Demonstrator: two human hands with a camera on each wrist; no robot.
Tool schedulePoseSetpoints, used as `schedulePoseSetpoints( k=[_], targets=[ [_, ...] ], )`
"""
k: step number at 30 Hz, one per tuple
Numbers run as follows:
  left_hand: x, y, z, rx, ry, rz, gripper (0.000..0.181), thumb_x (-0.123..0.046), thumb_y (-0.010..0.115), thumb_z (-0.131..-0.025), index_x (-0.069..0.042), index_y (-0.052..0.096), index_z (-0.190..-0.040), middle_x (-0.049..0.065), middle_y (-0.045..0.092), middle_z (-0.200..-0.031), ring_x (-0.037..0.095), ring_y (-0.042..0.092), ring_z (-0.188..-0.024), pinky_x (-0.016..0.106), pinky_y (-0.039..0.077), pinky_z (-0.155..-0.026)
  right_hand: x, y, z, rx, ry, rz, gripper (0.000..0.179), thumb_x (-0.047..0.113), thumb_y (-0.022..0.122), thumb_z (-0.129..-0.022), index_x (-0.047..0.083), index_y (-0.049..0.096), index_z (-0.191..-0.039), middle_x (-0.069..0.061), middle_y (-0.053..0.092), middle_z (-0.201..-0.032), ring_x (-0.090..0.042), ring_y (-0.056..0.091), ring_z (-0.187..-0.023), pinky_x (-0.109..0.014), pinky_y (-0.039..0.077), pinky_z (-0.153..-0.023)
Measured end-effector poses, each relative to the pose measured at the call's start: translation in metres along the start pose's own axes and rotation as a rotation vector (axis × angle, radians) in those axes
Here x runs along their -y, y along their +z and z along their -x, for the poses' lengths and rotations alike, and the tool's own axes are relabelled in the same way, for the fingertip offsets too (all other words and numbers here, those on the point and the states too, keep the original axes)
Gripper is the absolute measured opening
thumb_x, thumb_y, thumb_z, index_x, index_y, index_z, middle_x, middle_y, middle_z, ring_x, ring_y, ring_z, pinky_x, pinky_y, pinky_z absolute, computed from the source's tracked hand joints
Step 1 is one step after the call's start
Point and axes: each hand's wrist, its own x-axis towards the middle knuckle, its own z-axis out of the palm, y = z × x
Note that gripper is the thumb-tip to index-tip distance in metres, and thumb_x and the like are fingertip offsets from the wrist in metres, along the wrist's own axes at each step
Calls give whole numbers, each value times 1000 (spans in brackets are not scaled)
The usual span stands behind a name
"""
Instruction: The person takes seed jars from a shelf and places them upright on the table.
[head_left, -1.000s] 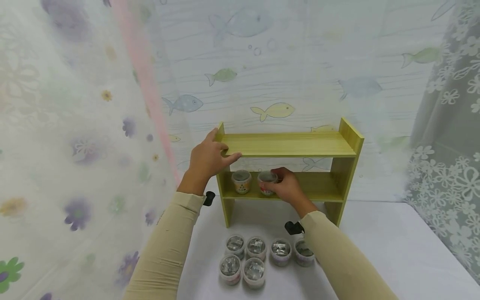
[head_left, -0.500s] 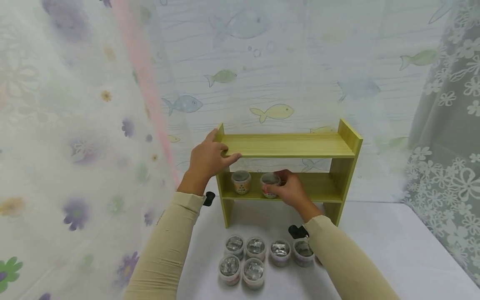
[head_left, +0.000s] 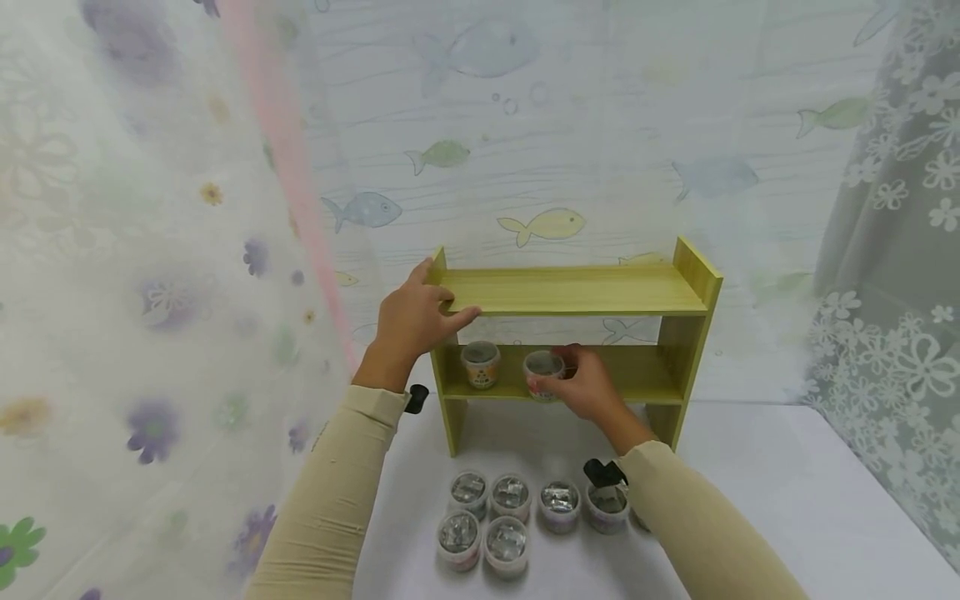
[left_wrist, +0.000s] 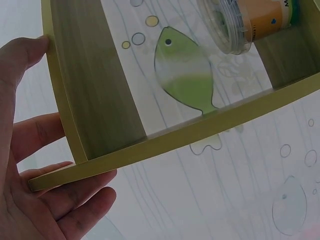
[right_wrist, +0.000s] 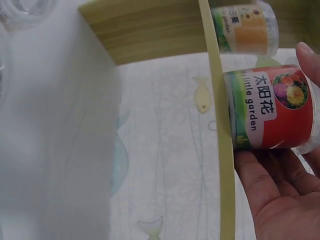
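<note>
My left hand (head_left: 411, 321) grips the upper left corner of a yellow-green wooden shelf (head_left: 577, 290); in the left wrist view the thumb touches the side board (left_wrist: 62, 95) and fingers reach round the corner. On the lower board, my right hand (head_left: 590, 385) holds a small plastic tub with a red label (right_wrist: 295, 122), thumb on one side and fingers on the other. Its label shows flowers and "little garden", and its base is right at the board's front edge (right_wrist: 220, 125). Left of it, an orange-labelled tub (head_left: 481, 367) stands upright on the same board.
Several lidded plastic tubs (head_left: 507, 543) stand on the white tablecloth (head_left: 780, 500) in front of the shelf, one partly hidden by the right sleeve (head_left: 690, 517). A fish-patterned curtain (head_left: 600, 133) hangs behind, and a flowered curtain (head_left: 172, 350) on the left.
My right hand has moved the red-labelled tub slightly right and toward the board's front edge, widening the gap from the orange-labelled tub. My left hand stays on the shelf corner.
</note>
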Motion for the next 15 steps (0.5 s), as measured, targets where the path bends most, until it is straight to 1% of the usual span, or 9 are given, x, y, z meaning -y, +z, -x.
schedulePoseSetpoints(
  k=[4, 8, 15],
  targets=[
    [1, 1, 1, 16, -12, -9, 69, -79, 58, -89, -22, 79, -122, 13, 34, -168, 36, 72, -107, 40, 55, -61, 1, -2, 7, 10, 3, -11, 82, 48, 87, -82, 11, 54, -148, -11, 62, -136, -26, 66, -108, -39, 58, -81],
    [1, 1, 2, 25, -26, -20, 70, -80, 57, -89, -23, 79, -123, 11, 33, -168, 35, 72, -108, 40, 56, -62, 1, -3, 9, 9, 6, 1, 82, 50, 87, -81, 10, 55, -146, -11, 64, -132, -26, 66, -107, -38, 58, -80],
    [1, 2, 0, 13, -21, -14, 68, -79, 58, -89, -23, 79, -122, 11, 34, -167, 34, 71, -111, 42, 58, -66, 4, -5, 14, -4, 2, -4, 78, 46, 90, -79, 8, 59, -140, -12, 66, -125, -27, 67, -106, -37, 58, -79]
  ],
)
